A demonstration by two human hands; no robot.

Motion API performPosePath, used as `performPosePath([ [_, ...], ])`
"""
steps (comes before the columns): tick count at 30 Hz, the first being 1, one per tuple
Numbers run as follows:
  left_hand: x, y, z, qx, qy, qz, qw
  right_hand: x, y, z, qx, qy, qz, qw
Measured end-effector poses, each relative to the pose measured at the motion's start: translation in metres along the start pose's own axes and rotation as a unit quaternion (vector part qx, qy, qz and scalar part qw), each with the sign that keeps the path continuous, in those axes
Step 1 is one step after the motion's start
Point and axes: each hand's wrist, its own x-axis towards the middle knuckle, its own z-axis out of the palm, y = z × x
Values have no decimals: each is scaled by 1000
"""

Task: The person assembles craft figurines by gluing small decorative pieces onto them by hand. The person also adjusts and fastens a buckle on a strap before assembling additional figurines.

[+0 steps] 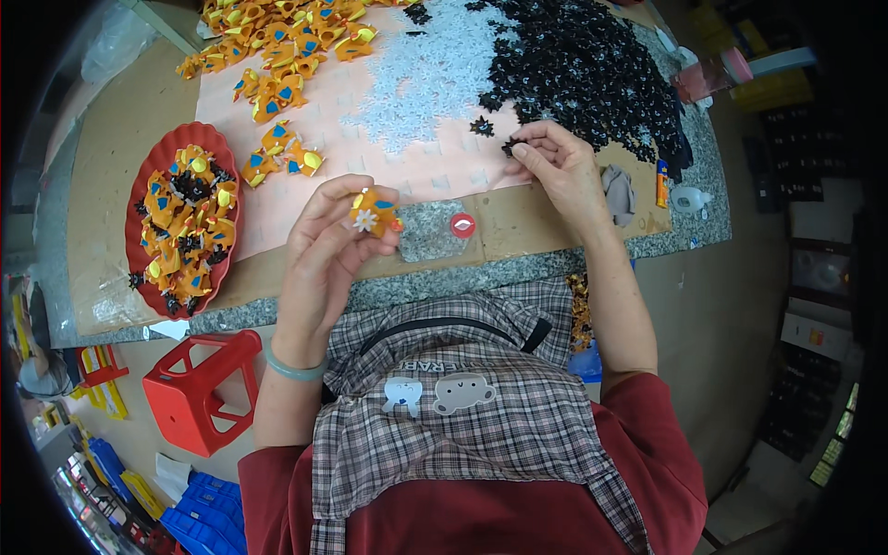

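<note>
My left hand holds up a small orange plastic toy figure with yellow and blue patches. A white star-shaped piece shows on its near side. Pinched between thumb and fingers of my right hand is a black star-shaped piece, held over the front of a black heap. Another black star-shaped piece lies alone nearby. Orange figures lie to the left on the pink sheet. Under my hands sits a grey speckled patch with a red round cap beside it.
A red scalloped tray of orange figures with black pieces stands at the left. White star pieces and black star pieces are heaped behind. A grey cloth, orange tube and small bottle lie right; a red stool is below.
</note>
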Motion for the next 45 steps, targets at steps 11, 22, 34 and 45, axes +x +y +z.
performPosePath([
  [11, -6, -11, -1, -196, -57, -80, 976, -10, -8, 3, -317, 16, -181, 931],
  [22, -8, -15, -5, -68, -40, -46, 996, -18, -16, 1, -366, 2, -162, 917],
  [34, -11, -16, 3, -42, -24, 7, 999, -46, -28, 13, -92, -53, -58, 993],
  [45, -14, -18, -1, 38, -46, -30, 998, -62, -30, 33, -171, -64, -117, 976],
])
